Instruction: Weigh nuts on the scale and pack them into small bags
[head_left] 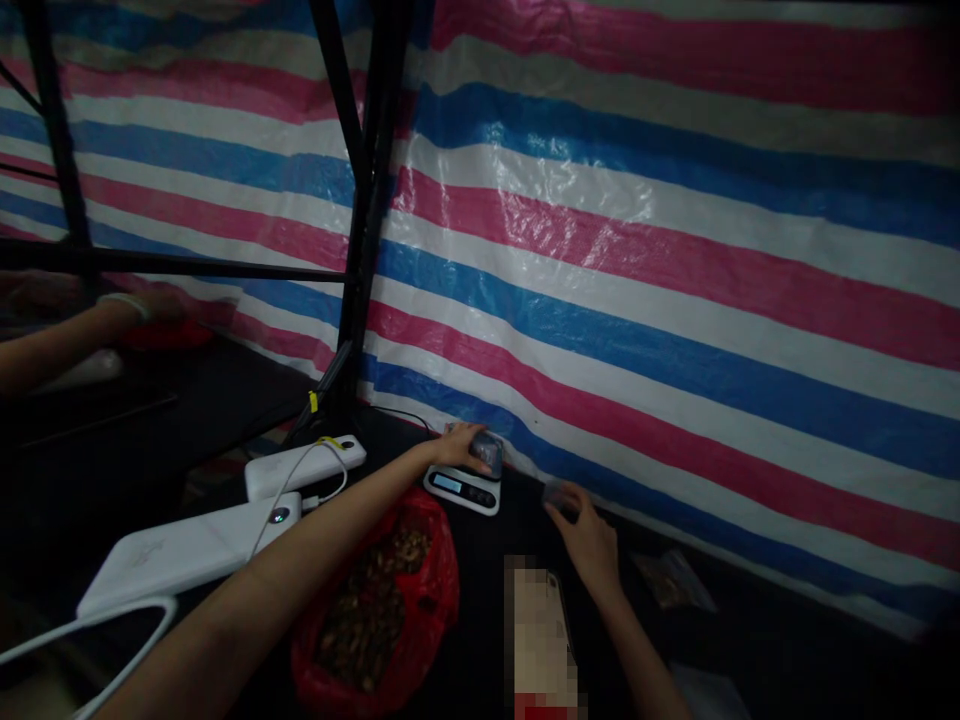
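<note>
My left hand reaches across the dark table and rests on a small packet that lies on a white digital scale. My right hand lies further right, fingers around a small clear bag held just off the table. Beneath my left forearm sits an open red plastic bag full of brown nut-like pieces. Whether the packet is gripped or only touched is hard to tell in the dim light.
Two white power banks with a white cable lie at the left. A phone lies near my right forearm. A filled clear bag lies at the right. Another person's arm reaches in at far left. A striped tarp and a black frame post stand behind.
</note>
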